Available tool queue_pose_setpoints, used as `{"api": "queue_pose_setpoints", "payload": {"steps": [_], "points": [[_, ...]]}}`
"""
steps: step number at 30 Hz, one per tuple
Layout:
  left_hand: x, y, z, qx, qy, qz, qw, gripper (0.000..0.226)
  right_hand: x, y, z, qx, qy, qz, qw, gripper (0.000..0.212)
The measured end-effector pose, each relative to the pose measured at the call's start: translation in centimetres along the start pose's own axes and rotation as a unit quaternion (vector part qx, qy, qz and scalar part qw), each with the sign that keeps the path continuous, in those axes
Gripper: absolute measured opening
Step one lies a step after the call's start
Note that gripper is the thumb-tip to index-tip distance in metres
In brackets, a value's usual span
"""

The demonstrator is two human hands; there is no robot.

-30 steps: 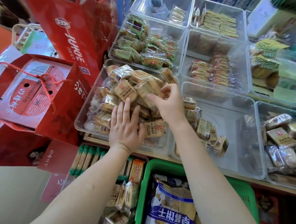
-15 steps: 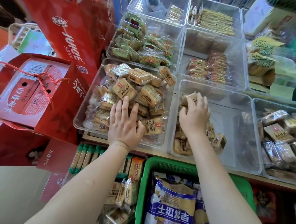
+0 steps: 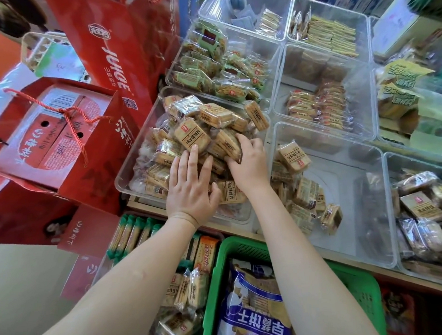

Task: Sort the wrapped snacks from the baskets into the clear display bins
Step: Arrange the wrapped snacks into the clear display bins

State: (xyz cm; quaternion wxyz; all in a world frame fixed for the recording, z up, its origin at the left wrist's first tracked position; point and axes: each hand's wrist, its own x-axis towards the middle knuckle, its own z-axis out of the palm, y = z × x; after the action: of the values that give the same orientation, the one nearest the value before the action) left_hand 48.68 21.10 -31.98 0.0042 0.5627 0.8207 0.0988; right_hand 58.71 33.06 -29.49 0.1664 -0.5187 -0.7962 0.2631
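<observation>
A clear bin (image 3: 122, 174) at centre left is heaped with tan wrapped biscuit packs (image 3: 191, 134). My left hand (image 3: 191, 189) lies flat on the near side of that heap, fingers straight. My right hand (image 3: 249, 162) is over the heap's right side, its fingers curled round one tan pack (image 3: 228, 143). The clear bin to the right (image 3: 345, 158) holds several of the same packs (image 3: 293, 157) along its left side. Below, a green basket (image 3: 249, 249) holds a blue and white biscuit bag (image 3: 254, 316).
Red gift boxes (image 3: 53, 142) and a red juice carton (image 3: 117, 43) stand at the left. More clear bins (image 3: 286, 66) of wrapped snacks fill the shelf behind and to the right. A lower bin at bottom left holds cracker packs (image 3: 189, 287) and green-ended sticks.
My right hand has moved from the right bin back to the heaped left bin and closed on a pack. My left hand has stayed on the heap.
</observation>
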Motion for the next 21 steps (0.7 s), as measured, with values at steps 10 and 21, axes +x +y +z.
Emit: {"api": "queue_pose_setpoints", "payload": {"steps": [10,21], "points": [[0.1,0.0,-0.1,-0.008,-0.007,-0.004,1.0,0.063,-3.8,4.9,-4.7,0.122,0.243,0.058,0.961,0.045],[0.0,0.0,0.0,-0.004,-0.015,-0.003,1.0,0.063,-2.5,10.0,-4.1,-0.34,-0.024,-0.011,0.94,0.07]]}}
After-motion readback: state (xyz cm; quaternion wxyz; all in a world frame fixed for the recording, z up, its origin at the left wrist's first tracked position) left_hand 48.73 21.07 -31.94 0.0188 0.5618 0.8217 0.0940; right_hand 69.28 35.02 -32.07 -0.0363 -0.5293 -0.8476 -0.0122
